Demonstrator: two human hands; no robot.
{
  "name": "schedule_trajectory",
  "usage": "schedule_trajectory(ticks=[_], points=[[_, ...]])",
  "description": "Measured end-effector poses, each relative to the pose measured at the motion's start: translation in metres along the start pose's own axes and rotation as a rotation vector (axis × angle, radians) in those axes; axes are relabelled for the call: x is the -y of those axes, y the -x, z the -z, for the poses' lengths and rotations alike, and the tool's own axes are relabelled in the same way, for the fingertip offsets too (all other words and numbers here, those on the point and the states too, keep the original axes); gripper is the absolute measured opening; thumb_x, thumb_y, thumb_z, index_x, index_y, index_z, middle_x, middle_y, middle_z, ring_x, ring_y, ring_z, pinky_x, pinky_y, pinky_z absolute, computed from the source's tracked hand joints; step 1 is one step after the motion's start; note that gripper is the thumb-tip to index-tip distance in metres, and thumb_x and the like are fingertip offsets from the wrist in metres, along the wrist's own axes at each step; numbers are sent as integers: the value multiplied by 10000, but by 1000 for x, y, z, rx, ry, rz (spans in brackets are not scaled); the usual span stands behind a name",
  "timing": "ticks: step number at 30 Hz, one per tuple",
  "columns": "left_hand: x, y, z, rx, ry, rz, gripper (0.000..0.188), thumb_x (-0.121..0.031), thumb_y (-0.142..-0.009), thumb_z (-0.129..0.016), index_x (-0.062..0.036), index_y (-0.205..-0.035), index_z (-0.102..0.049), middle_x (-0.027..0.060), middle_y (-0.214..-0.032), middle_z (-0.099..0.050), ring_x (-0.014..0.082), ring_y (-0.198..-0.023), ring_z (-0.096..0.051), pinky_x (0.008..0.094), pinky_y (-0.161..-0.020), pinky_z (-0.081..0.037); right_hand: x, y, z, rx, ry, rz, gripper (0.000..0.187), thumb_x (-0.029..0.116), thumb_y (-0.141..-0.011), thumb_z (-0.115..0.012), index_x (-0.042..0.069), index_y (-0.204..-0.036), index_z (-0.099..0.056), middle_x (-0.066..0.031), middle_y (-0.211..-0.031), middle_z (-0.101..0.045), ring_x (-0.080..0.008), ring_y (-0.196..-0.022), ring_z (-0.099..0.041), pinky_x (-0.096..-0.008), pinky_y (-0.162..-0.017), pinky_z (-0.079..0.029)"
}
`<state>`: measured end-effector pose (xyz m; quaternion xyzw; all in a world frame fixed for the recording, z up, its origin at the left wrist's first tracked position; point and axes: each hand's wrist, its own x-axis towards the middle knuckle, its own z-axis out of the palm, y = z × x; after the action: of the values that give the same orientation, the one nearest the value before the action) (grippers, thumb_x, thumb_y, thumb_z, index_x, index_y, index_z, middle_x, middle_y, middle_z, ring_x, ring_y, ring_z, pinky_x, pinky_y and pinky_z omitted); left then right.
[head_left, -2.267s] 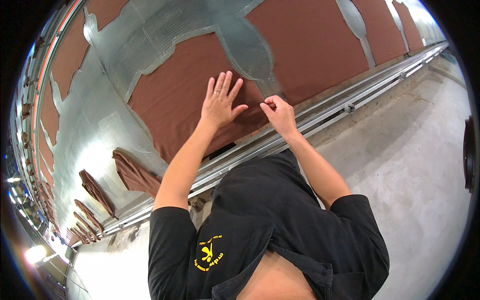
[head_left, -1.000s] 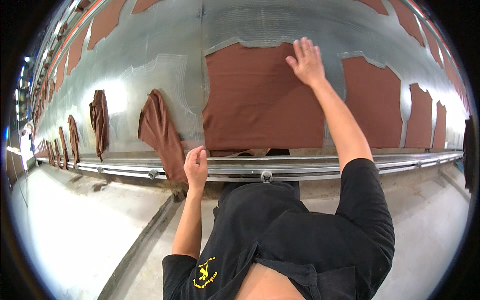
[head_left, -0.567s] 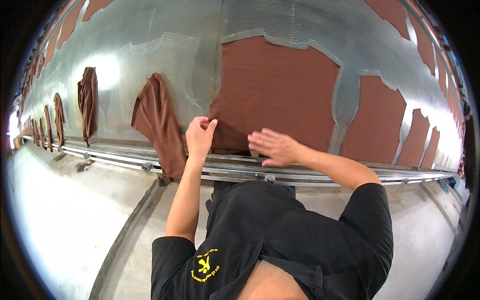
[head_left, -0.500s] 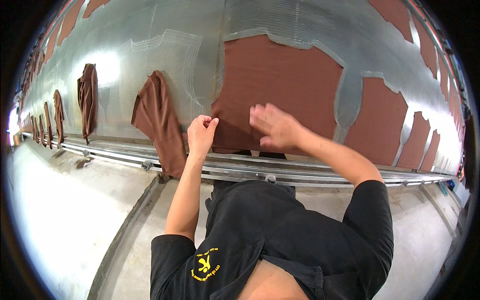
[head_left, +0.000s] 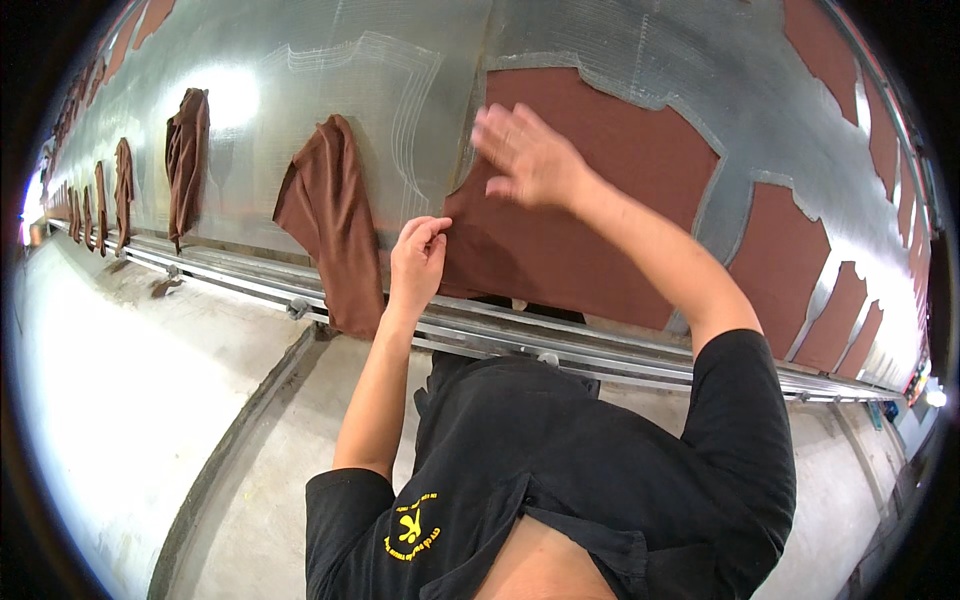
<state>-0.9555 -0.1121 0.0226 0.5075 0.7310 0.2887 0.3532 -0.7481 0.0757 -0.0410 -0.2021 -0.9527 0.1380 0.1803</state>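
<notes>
A large brown fabric panel (head_left: pixel 610 190), cut to a garment shape, lies flat on the grey metal table (head_left: pixel 262 60) in front of me. At the panel's left edge my left hand (head_left: pixel 418 262) is closed, thumb and fingers pinching the cloth there. My right hand (head_left: pixel 530 155) is over the upper left part of the panel, palm down and fingers stretched out, slightly blurred; I cannot tell whether it touches the cloth. Left of my left hand, a crumpled brown fabric piece (head_left: pixel 335 225) hangs over the table's near edge.
More crumpled brown pieces (head_left: pixel 186 160) lie in a row to the left. Flat brown panels (head_left: pixel 780 262) continue to the right, and others (head_left: pixel 825 60) lie along the far side. Metal rails (head_left: pixel 500 335) run along the near edge. Pale outlines mark the table.
My right hand has moved away from me, from the panel's near middle to its upper left part. My left hand keeps its pinch at the left edge. The view has shifted slightly.
</notes>
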Motion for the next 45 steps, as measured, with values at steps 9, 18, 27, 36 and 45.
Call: schedule_trajectory(ticks=[9,18,27,36,45], points=[[10,8,3,-31,-49,40,273,-72,-951,-653,-52,-1220,-697,84,-1200,-624,147,-898,-630,271,-766,-528,107,79,4,230,-355,37,760,468,-849,-708,39,-1441,-500,-128,-1580,-406,-267,-1485,-348,-480,-1244,-248],[13,32,8,-78,-13,45,234,-92,-960,-662,-48,-1185,-707,78,-1190,-615,129,-867,-604,270,-743,-525,-169,50,100,-188,579,-547,706,571,-1022,-393,42,-1488,-424,-194,-1579,-357,-357,-1479,-306,-539,-1195,-241],[-5,12,7,-151,-48,-37,215,-116,-969,-662,-52,-1168,-709,89,-1158,-635,139,-867,-608,291,-760,-526,62,14,-6,-75,-93,-134,665,432,-821,-728,46,-1329,-543,-152,-1421,-493,-367,-1271,-457,-542,-1093,-379],[-55,-80,-15,-60,-25,-476,157,-138,-960,-681,-60,-1089,-725,100,-1006,-696,224,-823,-669,341,-726,-548,164,71,2,-42,-564,-260,202,227,-859,-679,74,-990,-702,-117,-1000,-699,-347,-961,-656,-463,-872,-520],[-59,-56,-47,147,-74,-323,111,-104,-926,-704,-23,-1001,-717,101,-911,-688,236,-765,-674,336,-689,-540,57,125,64,-271,49,-702,100,95,-876,-702,44,-962,-712,-84,-876,-652,-269,-832,-662,-380,-722,-553]])
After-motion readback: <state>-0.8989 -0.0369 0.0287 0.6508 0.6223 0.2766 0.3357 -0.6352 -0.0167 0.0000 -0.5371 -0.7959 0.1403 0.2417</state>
